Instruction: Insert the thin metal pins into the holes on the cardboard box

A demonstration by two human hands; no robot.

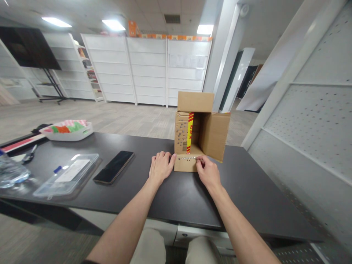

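Note:
An open cardboard box [215, 136] lies on its side on the dark table, its opening facing me and its flaps spread. Several small round metallic pieces sit in a row on the bottom flap [185, 166], and more dot the left flap [180, 135] beside yellow and red tape [190, 132]. My right hand [208, 172] pinches at the right end of the row; whatever its fingertips hold is too small to name. Just left of the bottom flap, my left hand [162, 165] rests with bent fingers, its thumb at the flap's edge.
A black phone [114, 167] lies left of my left hand, with a clear plastic case [68, 176] beyond it. Farther left are a plastic bottle [12, 170] and a white basket [68, 135] with colourful contents. A perforated panel [316, 121] stands on the right.

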